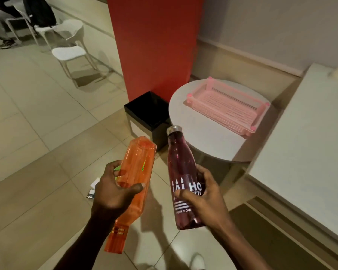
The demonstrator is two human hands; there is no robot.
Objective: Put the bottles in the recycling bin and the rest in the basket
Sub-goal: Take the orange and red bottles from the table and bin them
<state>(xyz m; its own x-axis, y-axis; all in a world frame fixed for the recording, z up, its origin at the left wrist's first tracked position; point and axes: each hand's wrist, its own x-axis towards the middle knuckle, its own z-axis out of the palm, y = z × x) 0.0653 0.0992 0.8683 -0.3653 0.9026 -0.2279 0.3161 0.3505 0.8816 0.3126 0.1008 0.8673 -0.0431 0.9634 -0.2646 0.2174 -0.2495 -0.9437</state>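
- My left hand [113,190] is wrapped around the orange bottle [132,190], thumb on top and fingers under it. The bottle is tilted, with its cap end toward me and its flat base pointing away, toward the bin.
- My right hand [205,199] is closed around the lower half of the maroon bottle [181,172]. This bottle is nearly upright, with its silver cap at the top, and it has white letters on the side.
- Both bottles are in the air above the floor [37,133]; they are near each other but apart.
- The black bin [144,117] stands on the floor, open, just beside the left edge of the round table [199,137] and in front of a red pillar [156,45].
- The pink basket [228,108] lies on the far right part of the round table, near its edge. I see nothing inside it.
- Some small packets [93,190] lie on the floor behind my left hand; I cannot tell what they are.
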